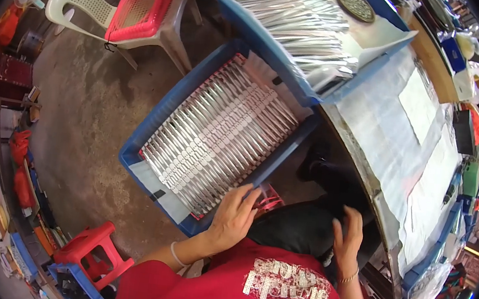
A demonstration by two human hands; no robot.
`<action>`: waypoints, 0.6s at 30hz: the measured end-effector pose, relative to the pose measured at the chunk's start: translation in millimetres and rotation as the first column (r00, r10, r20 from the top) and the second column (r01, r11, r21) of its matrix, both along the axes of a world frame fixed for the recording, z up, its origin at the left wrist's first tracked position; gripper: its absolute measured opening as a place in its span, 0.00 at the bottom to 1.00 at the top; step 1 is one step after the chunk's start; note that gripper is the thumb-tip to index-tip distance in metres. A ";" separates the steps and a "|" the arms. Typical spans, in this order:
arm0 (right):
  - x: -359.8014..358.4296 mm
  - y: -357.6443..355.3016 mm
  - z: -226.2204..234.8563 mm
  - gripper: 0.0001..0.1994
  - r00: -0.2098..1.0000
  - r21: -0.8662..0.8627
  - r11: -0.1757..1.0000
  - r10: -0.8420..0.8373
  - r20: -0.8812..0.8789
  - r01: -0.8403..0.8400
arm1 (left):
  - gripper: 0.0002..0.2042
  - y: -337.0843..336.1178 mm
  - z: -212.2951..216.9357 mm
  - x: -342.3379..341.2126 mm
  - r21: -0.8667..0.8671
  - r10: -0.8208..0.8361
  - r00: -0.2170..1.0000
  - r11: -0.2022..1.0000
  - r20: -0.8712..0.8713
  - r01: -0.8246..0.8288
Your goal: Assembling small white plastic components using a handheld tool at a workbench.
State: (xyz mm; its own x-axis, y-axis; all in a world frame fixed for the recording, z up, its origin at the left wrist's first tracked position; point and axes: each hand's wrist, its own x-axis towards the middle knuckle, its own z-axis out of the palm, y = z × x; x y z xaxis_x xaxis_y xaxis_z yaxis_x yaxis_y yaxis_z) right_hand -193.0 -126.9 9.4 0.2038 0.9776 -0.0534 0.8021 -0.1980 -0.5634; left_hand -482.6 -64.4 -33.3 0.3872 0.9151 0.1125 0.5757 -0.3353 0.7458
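Observation:
My left hand (233, 217) is beside the near right edge of a blue crate (164, 108), fingers stretched out and holding nothing visible. My right hand (349, 240) is over my dark trouser leg, left of the table edge, its fingers apart and empty. Long, shiny metal pieces (180, 125) lie packed side by side in the crate. A band of pale, perforated parts (218, 129) runs through their middle; I cannot tell their exact kind. Pale lining sheets (166, 200) show at the crate's ends.
A second blue crate (286, 75) on the table holds a heap of slim metal pieces (289, 22) and a round dark disc (356, 5). White sheets (373, 117) cover the table (362, 163) at right. A plastic chair (142, 14) and a red stool (95, 251) stand at left.

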 end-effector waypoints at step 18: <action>67.2 -130.7 -75.1 0.14 0.453 -0.055 0.886 -0.288 -0.844 0.460 | 0.21 56.0 140.7 257.8 0.003 -0.784 0.585 0.598 0.207 0.801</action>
